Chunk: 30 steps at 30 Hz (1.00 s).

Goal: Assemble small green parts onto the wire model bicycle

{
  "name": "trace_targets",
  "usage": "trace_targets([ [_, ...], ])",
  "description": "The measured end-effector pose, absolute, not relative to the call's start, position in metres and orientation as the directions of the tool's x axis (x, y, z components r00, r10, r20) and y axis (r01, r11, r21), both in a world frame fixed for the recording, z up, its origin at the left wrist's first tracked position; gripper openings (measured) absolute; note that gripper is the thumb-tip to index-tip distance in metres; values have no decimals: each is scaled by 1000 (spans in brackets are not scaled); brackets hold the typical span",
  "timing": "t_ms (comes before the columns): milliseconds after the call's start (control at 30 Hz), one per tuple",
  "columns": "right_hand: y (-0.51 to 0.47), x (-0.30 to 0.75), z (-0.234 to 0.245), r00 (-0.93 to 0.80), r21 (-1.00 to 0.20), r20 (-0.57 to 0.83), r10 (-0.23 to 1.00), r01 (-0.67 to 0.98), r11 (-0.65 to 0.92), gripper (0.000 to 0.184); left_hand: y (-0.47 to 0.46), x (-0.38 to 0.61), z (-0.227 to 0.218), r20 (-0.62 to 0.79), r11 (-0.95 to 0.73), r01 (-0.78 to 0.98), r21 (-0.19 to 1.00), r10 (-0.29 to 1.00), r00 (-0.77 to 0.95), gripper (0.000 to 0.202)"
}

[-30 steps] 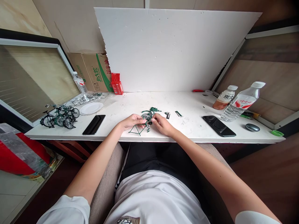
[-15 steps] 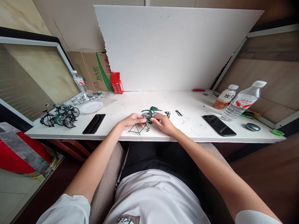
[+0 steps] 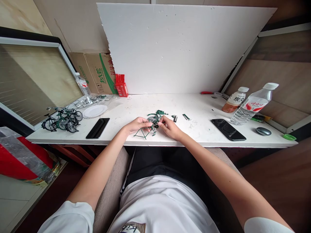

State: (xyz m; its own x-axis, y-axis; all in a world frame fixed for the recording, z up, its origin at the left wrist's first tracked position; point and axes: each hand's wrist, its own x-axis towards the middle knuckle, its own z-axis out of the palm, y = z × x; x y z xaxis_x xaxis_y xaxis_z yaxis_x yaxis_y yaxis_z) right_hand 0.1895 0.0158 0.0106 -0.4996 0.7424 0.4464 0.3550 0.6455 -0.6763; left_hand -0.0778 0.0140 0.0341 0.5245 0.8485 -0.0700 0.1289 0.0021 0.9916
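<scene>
At the front middle of the white table [image 3: 136,106], my left hand [image 3: 137,125] pinches a small green model bicycle frame [image 3: 143,132] whose thin tubes stick out below my fingers. My right hand [image 3: 170,127] meets it from the right, fingertips closed on a small spoked wheel [image 3: 153,120] at the frame's end. Loose green parts [image 3: 160,113] and a small metal piece [image 3: 174,118] lie just behind my hands.
Finished green model bicycles [image 3: 62,119] stand at the left edge, next to a white plate [image 3: 94,111] and a black tray [image 3: 97,128]. A black phone [image 3: 228,129], two bottles [image 3: 251,105], a mouse [image 3: 263,131] sit right. A white foam board [image 3: 179,48] and cardboard box [image 3: 94,72] stand behind.
My hands stay together on the frame and wheel; my right fingers have shifted slightly on the wheel. The view has tilted a little.
</scene>
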Motion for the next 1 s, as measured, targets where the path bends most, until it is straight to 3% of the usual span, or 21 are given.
trace_targets([
  [367,16,189,15,-521,-610,479,706,381,695,58,13,-78,35,-73,17,109,994,845,529,55],
  [1000,14,189,12,-503,-682,433,748,360,637,39,7,-74,41,-83,32,115,993,875,477,59],
])
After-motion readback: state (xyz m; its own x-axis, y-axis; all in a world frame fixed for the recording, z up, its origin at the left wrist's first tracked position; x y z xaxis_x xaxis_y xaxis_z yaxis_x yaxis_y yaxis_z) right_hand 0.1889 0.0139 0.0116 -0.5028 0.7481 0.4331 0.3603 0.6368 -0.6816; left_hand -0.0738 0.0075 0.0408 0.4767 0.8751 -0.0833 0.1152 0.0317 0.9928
